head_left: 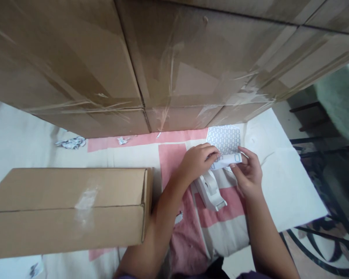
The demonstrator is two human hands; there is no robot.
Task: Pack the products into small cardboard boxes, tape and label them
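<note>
A white sheet of stickers [223, 136], printed with rows of small blue-edged frames, lies against the foot of the stacked boxes. Its near edge is curled up between my two hands. My left hand [200, 159] is closed, thumb and fingertips pinching the left part of the curl. On the other side, my right hand [248, 170] grips the right end between thumb and fingers, beside one larger blue-framed label. Just below the sheet, a white tape dispenser [211, 190] sits on the cloth, its cutting end facing me. My palms are partly hidden.
Taped cardboard boxes [174, 66] rise in a stack across the back. A closed carton [69, 211] lies at the left, near my left forearm. Crumpled paper [71, 143] and scraps lie on the pink-and-white cloth [174, 166]. A white board [291, 186] extends right, above dark metal scrollwork [325, 248].
</note>
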